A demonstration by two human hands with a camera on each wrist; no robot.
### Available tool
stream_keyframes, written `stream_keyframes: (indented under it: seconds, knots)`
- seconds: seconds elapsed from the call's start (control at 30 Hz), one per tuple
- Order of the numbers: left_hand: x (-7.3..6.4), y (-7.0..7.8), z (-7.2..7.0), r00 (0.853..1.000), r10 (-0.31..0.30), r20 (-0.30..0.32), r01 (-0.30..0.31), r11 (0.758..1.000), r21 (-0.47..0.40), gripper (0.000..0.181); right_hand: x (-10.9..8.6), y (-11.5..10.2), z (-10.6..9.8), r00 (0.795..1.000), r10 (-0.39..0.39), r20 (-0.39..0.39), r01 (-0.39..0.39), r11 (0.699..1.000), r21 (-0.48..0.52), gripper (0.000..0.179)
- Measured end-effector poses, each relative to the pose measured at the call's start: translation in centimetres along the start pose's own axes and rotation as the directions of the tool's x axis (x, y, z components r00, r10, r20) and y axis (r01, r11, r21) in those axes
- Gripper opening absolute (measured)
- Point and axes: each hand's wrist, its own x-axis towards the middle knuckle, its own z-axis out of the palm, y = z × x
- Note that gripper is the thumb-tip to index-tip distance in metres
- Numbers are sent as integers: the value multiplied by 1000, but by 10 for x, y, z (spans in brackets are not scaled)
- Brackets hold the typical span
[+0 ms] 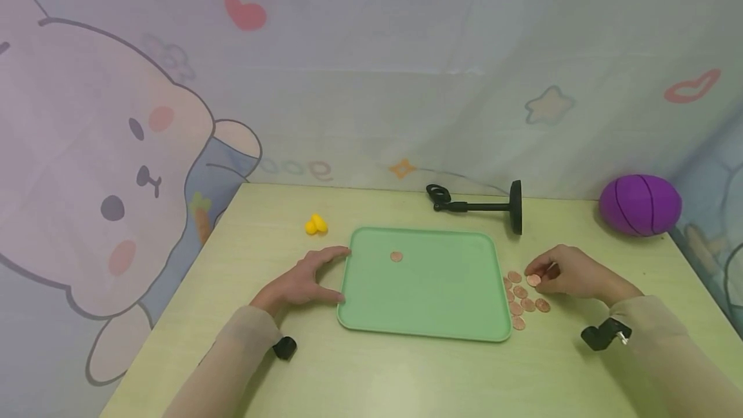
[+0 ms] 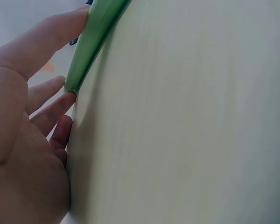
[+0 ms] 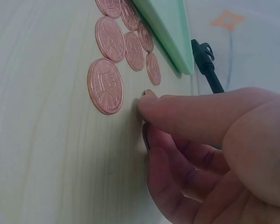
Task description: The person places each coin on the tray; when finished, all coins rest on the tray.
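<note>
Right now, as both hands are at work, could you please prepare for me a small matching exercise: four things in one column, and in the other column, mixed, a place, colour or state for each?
Things:
1. left hand
2. tray
3. right hand
4. ball

Descriptions:
A. pinching a coin
B. purple, near the far right corner of the table
C. touching the tray's left rim
D. light green, with a single coin lying in it

Pairs: 1-C, 2-D, 3-A, 4-B

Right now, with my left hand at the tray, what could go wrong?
The coin in your right hand might slip. The loose coins beside the green tray lie bunched together, so that hand could scatter them. If your left hand pushes, the tray could slide into them.
</note>
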Motion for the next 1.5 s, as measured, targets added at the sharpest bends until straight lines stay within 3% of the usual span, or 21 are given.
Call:
stream_keyframes:
  seconds: [0.2, 0.47, 0.6, 0.87, 1.1, 1.5]
  knots:
    - [0, -2, 1, 1000, 5, -4, -5, 1000, -2, 91, 1, -2, 1, 998, -59, -27, 57, 997, -51, 18]
    - [0, -2, 1, 1000, 4, -2, -4, 1000, -7, 91, 4, -12, 2, 979, -121, -165, 106, 990, -95, 16]
    - [0, -2, 0, 1000, 8, -1, -8, 1000, -7, 91, 10, -23, 4, 971, -136, -197, 124, 989, -75, 19]
    - [-1, -2, 0, 1000, 23, -4, -23, 1000, 0, 91, 32, -48, 14, 975, -152, -163, 150, 988, -23, 22]
    - [0, -2, 0, 1000, -2, 9, 2, 1000, -3, 92, 58, -70, 28, 976, -181, -124, 176, 983, -51, 24]
    - [0, -3, 1, 1000, -7, 1, 7, 1000, -12, 91, 95, -107, 49, 969, -232, -86, 230, 973, -38, 10]
